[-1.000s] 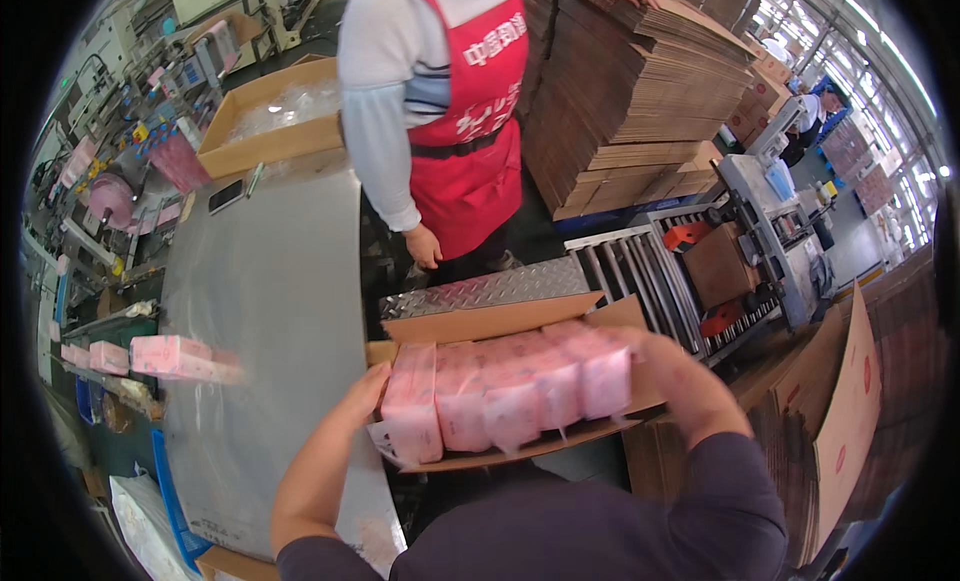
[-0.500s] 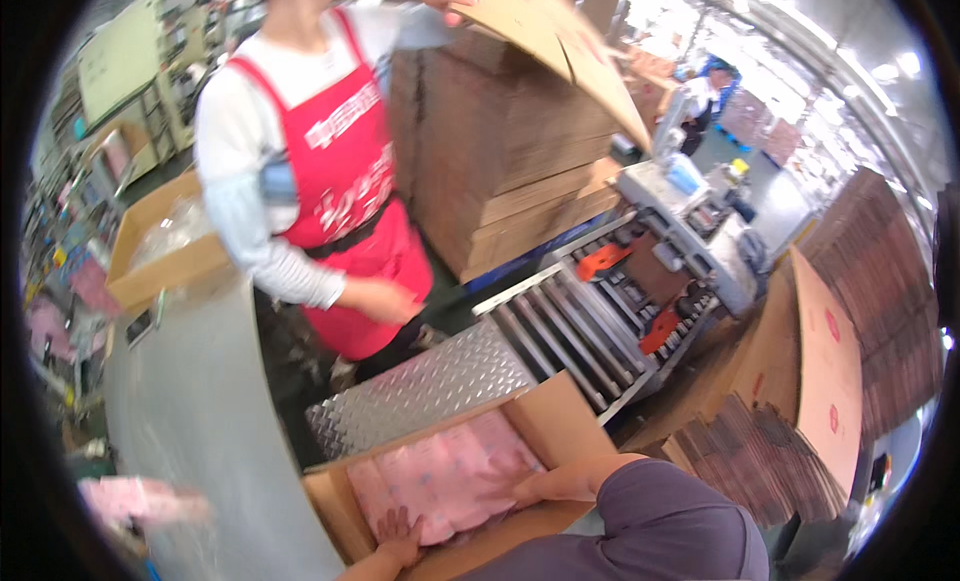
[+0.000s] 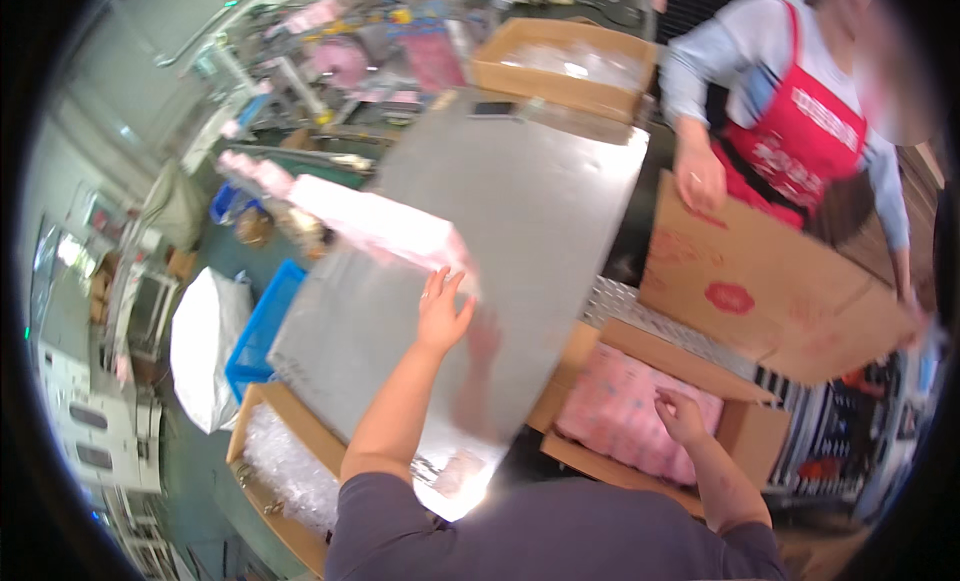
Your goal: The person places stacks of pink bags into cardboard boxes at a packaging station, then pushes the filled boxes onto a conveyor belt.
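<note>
My left hand (image 3: 445,313) reaches out over the grey metal tabletop (image 3: 530,231), fingers spread and holding nothing. Its fingertips are at the near end of a long row of pink packs (image 3: 375,216), blurred by motion; whether they touch cannot be told. My right hand (image 3: 682,417) hovers over an open cardboard box (image 3: 755,441), fingers loosely bent and apart, with nothing seen in them. Pink patterned packs (image 3: 610,411) lie inside that box, at my right.
Across from me a person in a red apron (image 3: 800,131) holds a flat cardboard sheet (image 3: 740,291) beside my box. A carton of clear plastic (image 3: 560,76) stands at the table's far end. Another (image 3: 290,461) sits near left, by a blue crate (image 3: 265,326) and white sack (image 3: 205,346).
My view has swung left. My left hand has left the packs in the box and reached over the table; my right hand has lifted off them. The person has brought the cardboard sheet down.
</note>
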`<action>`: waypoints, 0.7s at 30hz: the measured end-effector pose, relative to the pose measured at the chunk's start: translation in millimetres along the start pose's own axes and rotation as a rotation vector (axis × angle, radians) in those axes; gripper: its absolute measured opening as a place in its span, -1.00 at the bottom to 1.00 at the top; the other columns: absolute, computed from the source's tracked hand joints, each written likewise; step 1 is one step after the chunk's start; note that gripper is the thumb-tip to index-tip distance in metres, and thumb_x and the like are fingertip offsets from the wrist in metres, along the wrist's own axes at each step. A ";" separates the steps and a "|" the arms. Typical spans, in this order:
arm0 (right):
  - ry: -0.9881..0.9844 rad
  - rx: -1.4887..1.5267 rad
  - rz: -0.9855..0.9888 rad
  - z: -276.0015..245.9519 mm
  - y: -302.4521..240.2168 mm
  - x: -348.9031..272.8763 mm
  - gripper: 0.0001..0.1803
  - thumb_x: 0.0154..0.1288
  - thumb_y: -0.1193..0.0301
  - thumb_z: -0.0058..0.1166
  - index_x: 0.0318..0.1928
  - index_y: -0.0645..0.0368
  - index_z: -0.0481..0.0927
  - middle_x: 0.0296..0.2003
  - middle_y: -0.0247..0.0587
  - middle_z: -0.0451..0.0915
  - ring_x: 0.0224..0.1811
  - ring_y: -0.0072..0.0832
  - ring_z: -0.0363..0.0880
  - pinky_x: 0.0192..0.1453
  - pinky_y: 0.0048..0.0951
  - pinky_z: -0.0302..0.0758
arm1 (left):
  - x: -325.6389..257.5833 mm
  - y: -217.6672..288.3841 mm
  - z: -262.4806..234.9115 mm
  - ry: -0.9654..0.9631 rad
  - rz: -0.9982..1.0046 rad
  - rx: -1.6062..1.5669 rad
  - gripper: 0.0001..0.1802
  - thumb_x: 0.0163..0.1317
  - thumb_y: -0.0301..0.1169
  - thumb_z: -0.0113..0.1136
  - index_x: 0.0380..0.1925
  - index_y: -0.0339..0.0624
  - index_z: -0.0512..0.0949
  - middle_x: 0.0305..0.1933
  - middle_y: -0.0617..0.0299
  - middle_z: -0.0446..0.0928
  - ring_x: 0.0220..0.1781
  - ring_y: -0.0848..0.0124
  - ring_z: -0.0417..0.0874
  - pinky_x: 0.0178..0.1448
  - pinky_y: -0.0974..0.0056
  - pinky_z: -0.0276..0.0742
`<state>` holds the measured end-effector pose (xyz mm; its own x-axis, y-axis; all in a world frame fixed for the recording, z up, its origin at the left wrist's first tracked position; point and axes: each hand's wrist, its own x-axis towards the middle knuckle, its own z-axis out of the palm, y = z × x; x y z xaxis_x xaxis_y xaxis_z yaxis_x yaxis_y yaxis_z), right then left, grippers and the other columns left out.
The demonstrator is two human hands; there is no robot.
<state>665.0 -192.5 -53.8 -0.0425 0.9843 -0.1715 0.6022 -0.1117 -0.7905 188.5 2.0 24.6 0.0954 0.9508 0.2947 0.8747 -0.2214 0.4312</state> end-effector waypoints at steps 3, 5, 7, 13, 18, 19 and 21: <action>-0.166 0.077 -0.115 33.7 -90.8 23.6 -0.66 0.30 0.32 0.14 0.01 0.24 0.65 -0.17 -0.04 0.71 -0.13 -0.22 0.71 0.01 -0.28 0.60 | 59.9 -64.1 -24.1 0.058 -0.191 0.158 -0.34 0.27 0.04 0.16 0.33 0.11 0.38 0.55 -0.02 0.04 0.58 -0.13 -0.08 0.47 -0.39 -0.03; -0.280 0.053 -0.178 57.2 -135.4 37.4 -0.67 0.30 0.33 0.15 0.01 0.22 0.65 -0.17 -0.03 0.71 -0.16 -0.23 0.70 -0.02 -0.29 0.60 | 100.3 -72.1 -40.7 -0.021 -0.340 0.218 -0.28 0.27 0.18 0.08 0.39 0.20 0.32 0.59 -0.01 -0.08 0.61 -0.14 -0.21 0.44 -0.53 -0.15; -0.300 0.004 -0.282 74.2 -171.1 58.9 -0.67 0.29 0.34 0.17 0.02 0.20 0.64 -0.16 -0.07 0.71 -0.14 -0.25 0.70 -0.02 -0.32 0.60 | 120.6 -77.2 -38.2 -0.230 -0.361 0.257 -0.25 0.28 0.26 -0.02 0.41 0.26 0.29 0.61 0.01 -0.15 0.62 -0.18 -0.31 0.41 -0.60 -0.24; -0.029 -0.370 -0.425 94.5 -246.4 137.0 -0.37 0.26 0.14 0.19 0.29 0.10 0.43 0.22 0.10 0.44 0.27 0.07 0.41 0.26 -0.13 0.44 | 69.4 -4.7 37.1 -0.412 -0.029 0.102 -0.30 0.32 0.18 -0.03 0.40 0.20 0.29 0.63 -0.03 -0.25 0.61 -0.26 -0.43 0.37 -0.65 -0.48; -0.091 -0.867 -0.237 136.5 -302.1 168.1 -0.05 0.22 -0.08 0.13 0.51 0.00 0.08 0.51 0.07 -0.03 0.47 0.26 0.05 0.46 0.05 0.18 | 112.8 -42.1 -22.9 -0.155 -0.070 0.108 -0.21 0.30 0.18 0.00 0.47 0.16 0.18 0.63 0.02 -0.22 0.63 -0.15 -0.26 0.44 -0.55 -0.34; -0.066 -0.878 -0.302 142.5 -287.8 176.2 -0.04 0.23 -0.13 0.07 0.51 0.03 0.06 0.52 0.04 -0.05 0.48 0.20 0.05 0.44 0.08 0.21 | 135.5 -74.8 -41.4 -0.051 -0.203 0.145 -0.20 0.31 0.19 -0.01 0.48 0.15 0.16 0.64 0.07 -0.23 0.63 -0.12 -0.28 0.45 -0.55 -0.34; -0.069 -0.861 -0.283 143.7 -291.5 179.5 -0.04 0.23 -0.12 0.07 0.51 0.04 0.07 0.52 0.03 -0.04 0.48 0.21 0.05 0.43 0.08 0.22 | 161.4 -133.3 -77.7 0.030 -0.475 0.147 -0.21 0.30 0.22 -0.01 0.44 0.11 0.24 0.64 0.09 -0.21 0.64 -0.08 -0.33 0.46 -0.51 -0.25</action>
<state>367.3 -2.9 61.3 -0.3104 0.9459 -0.0944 0.9482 0.3011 -0.1009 50.4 168.1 81.0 -0.3418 0.9320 0.1203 0.8762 0.2697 0.3995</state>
